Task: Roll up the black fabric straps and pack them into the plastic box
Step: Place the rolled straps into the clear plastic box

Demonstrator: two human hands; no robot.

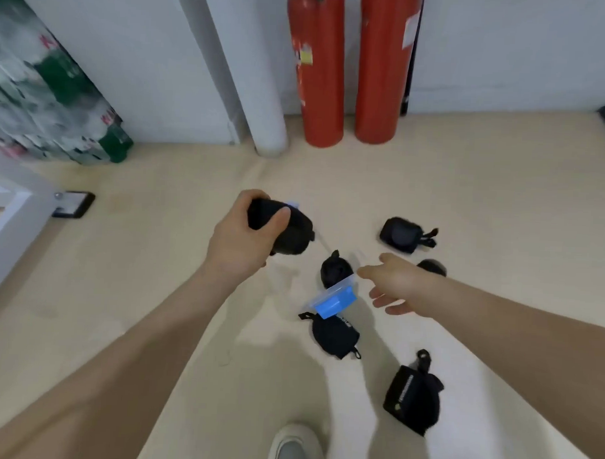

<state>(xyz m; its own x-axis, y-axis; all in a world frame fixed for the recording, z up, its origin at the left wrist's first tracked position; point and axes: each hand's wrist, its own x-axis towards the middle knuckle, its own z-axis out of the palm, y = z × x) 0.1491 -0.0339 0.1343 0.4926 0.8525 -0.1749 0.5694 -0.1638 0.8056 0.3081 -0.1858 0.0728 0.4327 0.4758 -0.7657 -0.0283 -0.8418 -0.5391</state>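
I am looking down at a beige floor. My left hand [239, 241] grips a rolled black strap [290, 234] held above the floor. A clear plastic box with a blue latch [336, 301] lies tilted just right of it, and another black roll [334, 270] appears to sit in it. My right hand [391, 287] hovers beside the blue latch with fingers spread, holding nothing. More rolled black straps lie on the floor: one far right [402, 234], one partly hidden behind my right hand [433, 267], one below the box [335, 335], and one at near right [411, 401].
Two red fire extinguishers [316, 75] [382, 70] and a white pipe [264, 90] stand against the back wall. A shrink-wrapped pack of bottles [48, 93] sits at far left beside a white frame [10, 212]. My shoe [295, 449] shows at the bottom edge.
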